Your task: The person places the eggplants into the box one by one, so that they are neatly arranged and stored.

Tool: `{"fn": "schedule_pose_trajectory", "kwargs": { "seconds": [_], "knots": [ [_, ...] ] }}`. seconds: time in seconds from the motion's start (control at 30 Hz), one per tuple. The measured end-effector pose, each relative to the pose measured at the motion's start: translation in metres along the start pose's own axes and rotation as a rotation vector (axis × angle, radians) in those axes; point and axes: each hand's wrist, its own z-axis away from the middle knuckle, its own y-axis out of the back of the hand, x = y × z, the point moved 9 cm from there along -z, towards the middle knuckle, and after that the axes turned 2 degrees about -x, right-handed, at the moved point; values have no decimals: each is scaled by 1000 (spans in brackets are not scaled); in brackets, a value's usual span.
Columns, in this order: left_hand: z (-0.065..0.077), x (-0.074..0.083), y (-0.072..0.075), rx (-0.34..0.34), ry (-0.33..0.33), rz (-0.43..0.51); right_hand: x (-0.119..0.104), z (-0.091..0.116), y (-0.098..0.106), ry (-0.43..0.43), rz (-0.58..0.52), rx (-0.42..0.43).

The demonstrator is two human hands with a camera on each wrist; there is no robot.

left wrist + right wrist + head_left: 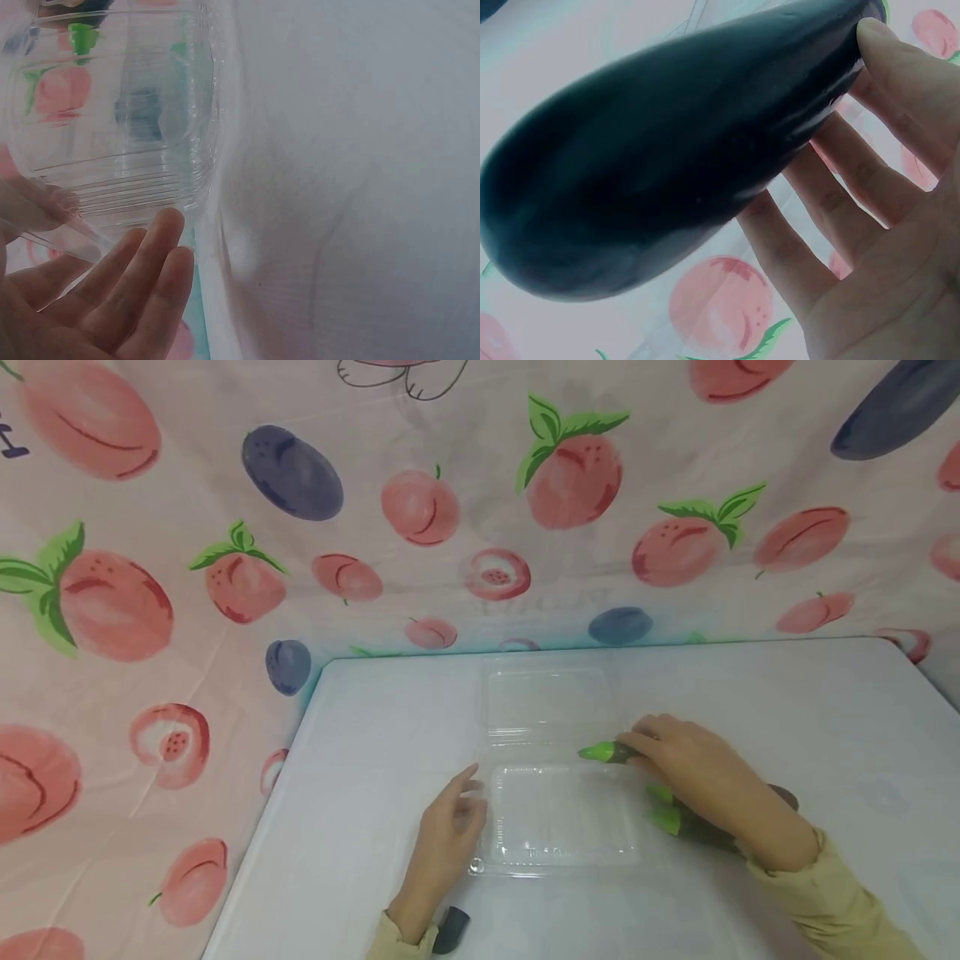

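Observation:
A dark purple eggplant (667, 150) with a green stem end is in my right hand (693, 768), held over the right side of a clear plastic clamshell box (562, 868). Thumb and fingers grip it near the stem end, as the right wrist view shows. The box lies unfolded, its lid part (547, 702) toward the back. My left hand (450, 835) is at the left edge of the box. In the left wrist view, the box's rim passes between thumb and fingers (142, 277), which hold it lightly.
More eggplants with green ends (667, 820) lie on the white table (360, 760) under my right forearm, partly hidden. A fruit-printed cloth (465, 443) hangs behind the table and along its left side. A small black object (452, 931) is beside my left sleeve.

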Motion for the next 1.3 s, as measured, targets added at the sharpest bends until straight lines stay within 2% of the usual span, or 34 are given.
{"fn": "schedule_pose_trajectory", "kwargs": {
  "seconds": [0.2,0.47,0.83,1.3],
  "knots": [
    [1,-1,0,-10,27,-1,-5,-4,-2,12,3,7],
    [0,0,-1,-9,12,-9,-14,-10,-5,57,19,52],
    [1,0,-2,2,8,-27,-24,-21,-7,25,-8,-14],
    [2,0,-1,3,13,-22,-35,-30,-12,69,7,22]
  ]
}}
